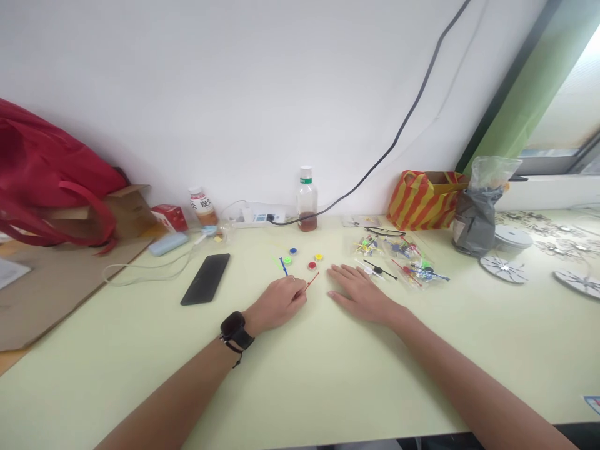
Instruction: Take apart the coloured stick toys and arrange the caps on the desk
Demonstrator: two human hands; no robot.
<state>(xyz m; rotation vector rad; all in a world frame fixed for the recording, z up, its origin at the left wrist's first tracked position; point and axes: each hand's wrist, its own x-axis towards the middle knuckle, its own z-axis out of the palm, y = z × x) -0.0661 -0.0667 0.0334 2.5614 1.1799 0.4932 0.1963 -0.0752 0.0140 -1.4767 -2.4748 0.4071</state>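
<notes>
My left hand [279,303], with a black watch [235,331] on its wrist, rests on the pale green table [300,375] and pinches a thin red stick [312,280] that points up and to the right. My right hand [359,294] lies flat and open on the table just right of it, holding nothing. Just beyond the hands lie small round caps: blue [293,250], green [287,261], red [312,265] and yellow [319,257]. A blue stick [284,266] lies beside the green cap.
A black phone [205,279] lies to the left. Clear bags of coloured small parts [403,259] sit right of my right hand. Along the wall stand two bottles [307,200], a power strip [260,214], a striped bag [424,199] and a red bag [47,175].
</notes>
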